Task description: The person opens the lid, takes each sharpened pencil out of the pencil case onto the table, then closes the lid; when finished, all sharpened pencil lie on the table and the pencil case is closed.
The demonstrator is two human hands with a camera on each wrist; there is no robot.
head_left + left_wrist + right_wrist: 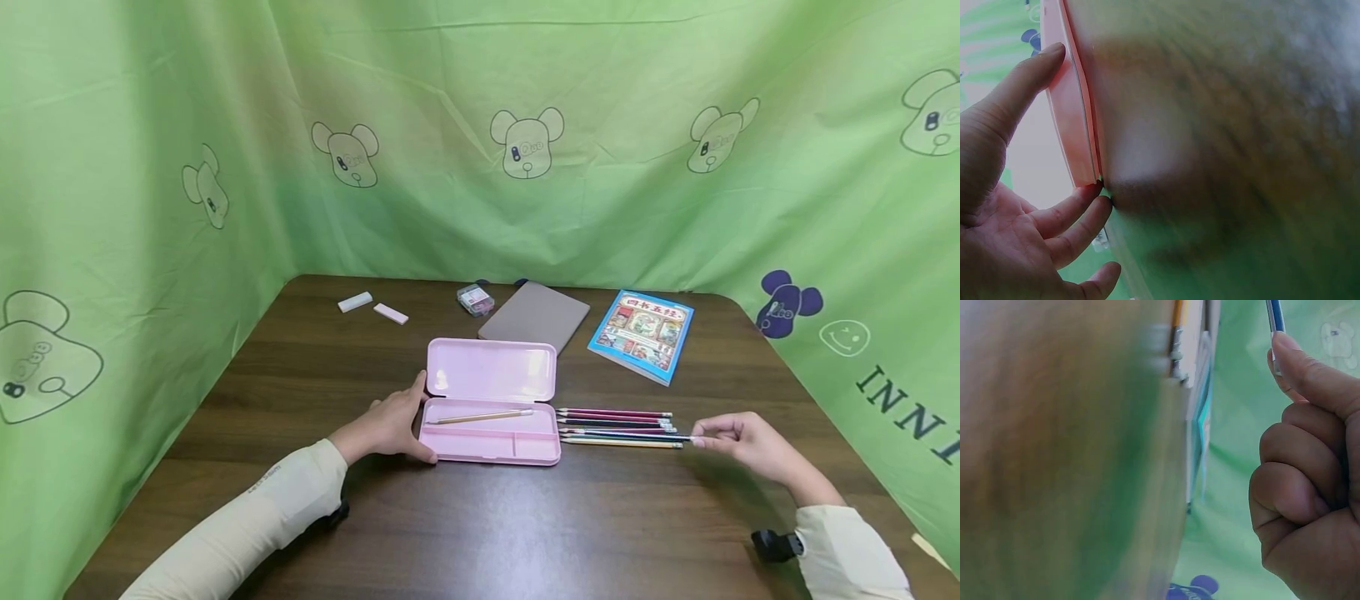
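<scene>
A pink pencil case [491, 452] lies open on the table, lid raised toward the back. One wooden pencil [480, 416] rests in its long rear compartment. My left hand [392, 421] holds the case's left end, thumb at the front corner and fingers toward the back; the left wrist view shows the thumb on the pink case wall [1072, 125]. To the right of the case, several pencils [615, 414] lie side by side. My right hand [753, 446] pinches the end of a dark blue pencil [1277, 317] between thumb and forefinger, its other fingers curled in.
Behind the case lie a grey flat notebook [536, 312], a small clear box [476, 300] and a blue-edged book [645, 333]. Two eraser-like bars, one white [355, 302] and one pinkish [391, 313], lie at the back left. Green curtains [450, 208] surround the table.
</scene>
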